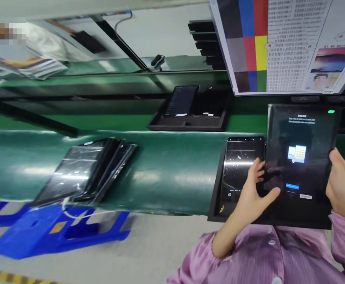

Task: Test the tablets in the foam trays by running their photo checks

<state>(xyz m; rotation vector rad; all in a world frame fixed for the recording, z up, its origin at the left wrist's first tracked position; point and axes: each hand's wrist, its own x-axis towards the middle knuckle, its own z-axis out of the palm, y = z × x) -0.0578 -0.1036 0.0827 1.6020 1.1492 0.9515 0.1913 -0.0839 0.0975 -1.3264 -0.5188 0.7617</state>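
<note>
A black tablet (302, 134) with a lit screen showing a small picture and a blue button is held upright in front of me. My left hand (256, 189) grips its left edge, thumb on the screen. My right hand (340, 181) grips its right edge. Behind the tablet a black tray (216, 189) holding another glossy tablet (239, 161) lies on the green conveyor belt (166, 173). Both arms wear pink sleeves.
A stack of black trays (86, 169) lies on the belt at left, above a blue plastic stand (51, 232). Another black tray with a tablet (190, 108) sits farther back. A colour test chart (281, 43) hangs at upper right. A person is blurred at far left.
</note>
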